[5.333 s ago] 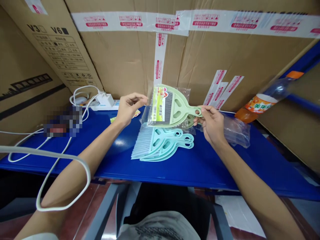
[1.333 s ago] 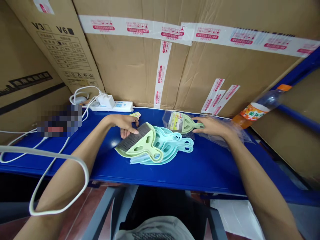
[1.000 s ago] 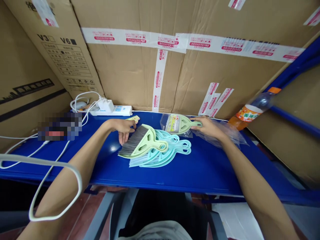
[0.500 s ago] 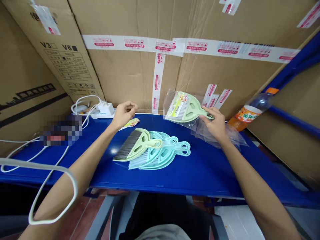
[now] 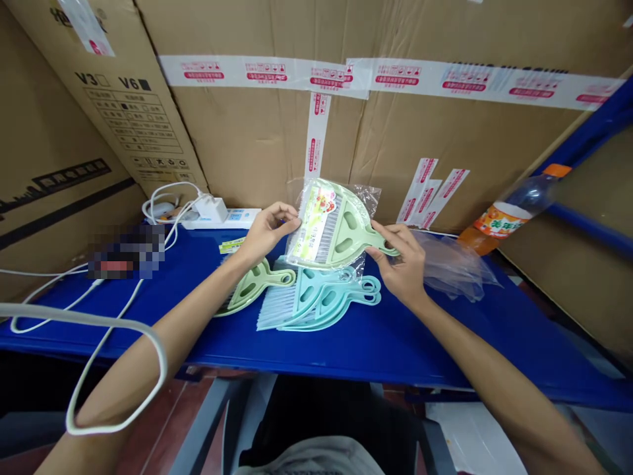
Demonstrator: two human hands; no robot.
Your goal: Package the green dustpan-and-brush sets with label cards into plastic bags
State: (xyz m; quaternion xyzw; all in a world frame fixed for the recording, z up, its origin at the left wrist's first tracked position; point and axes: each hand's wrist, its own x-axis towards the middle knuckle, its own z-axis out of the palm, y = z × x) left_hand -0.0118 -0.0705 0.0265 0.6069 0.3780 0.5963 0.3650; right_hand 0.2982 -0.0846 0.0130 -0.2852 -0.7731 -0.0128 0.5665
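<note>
Between both hands, above the table, is a light green dustpan and brush set [image 5: 352,227] in a clear bag, with a printed label card on the bristle side. My right hand [image 5: 401,260] is closed around its handle through the plastic. At the other end, my left hand [image 5: 271,227] pinches the bag's edge beside the label. Below lie several light blue dustpan and brush sets [image 5: 321,303], stacked with handles to the right. Another green dustpan and brush [image 5: 252,285] lies to their left, partly hidden by my left forearm. A yellow-green label card [image 5: 231,246] sits behind that wrist.
Clear plastic bags [image 5: 452,267] lie on the right of the blue table [image 5: 395,353]. An orange drink bottle [image 5: 509,218] leans at the back right. A power strip [image 5: 242,218] and white cables [image 5: 121,316] occupy the left. Large cardboard boxes [image 5: 247,145] stand behind.
My right hand has brought the bagged green set leftward and closer. My left hand has moved right and taken the bag's edge. The loose green set now lies farther left, off the blue ones.
</note>
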